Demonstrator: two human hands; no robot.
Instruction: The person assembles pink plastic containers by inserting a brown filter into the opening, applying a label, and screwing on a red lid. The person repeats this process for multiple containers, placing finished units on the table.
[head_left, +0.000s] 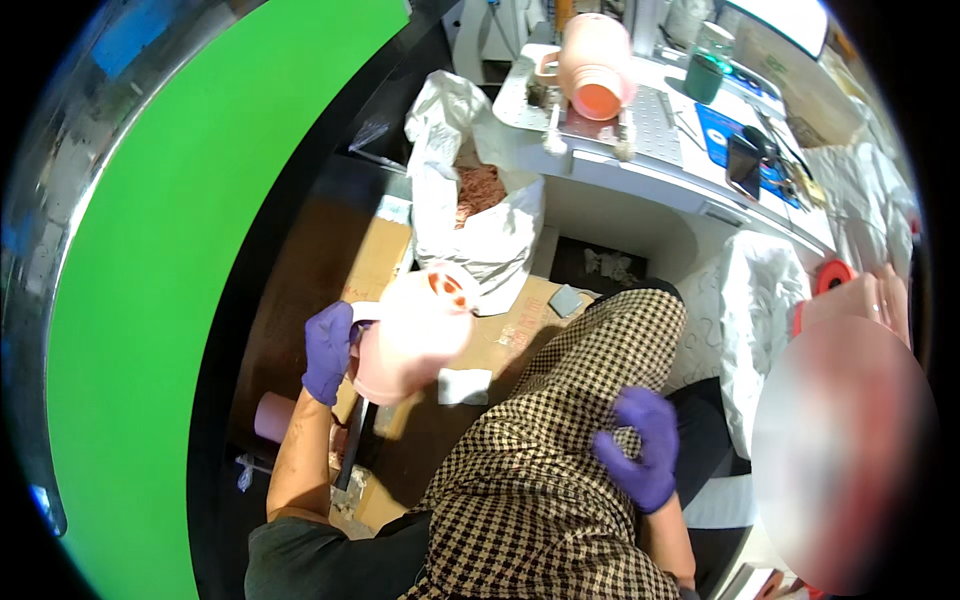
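Observation:
My left hand [328, 352], in a purple glove, is closed on the handle of a pale pink jug [405, 345]. The jug is tilted, its mouth turned up and away from me, with reddish orange showing inside the rim. My right hand [645, 450], also gloved in purple, hovers over or rests on the checkered cloth [530, 470] on my lap; I cannot tell if it touches. Its thumb and fingers are apart with nothing between them. A similar pink jug [595, 60] lies on its side on the workbench, its orange inside facing me.
A white sack [430, 170] with brown shreds stands beyond the held jug. The white workbench [640, 180] carries a green-filled jar [705, 75], a phone [743, 163] and tools. A green panel [190, 200] borders the left. More pink vessels [850, 305] stand right; a pink cylinder [272, 417] lies lower left.

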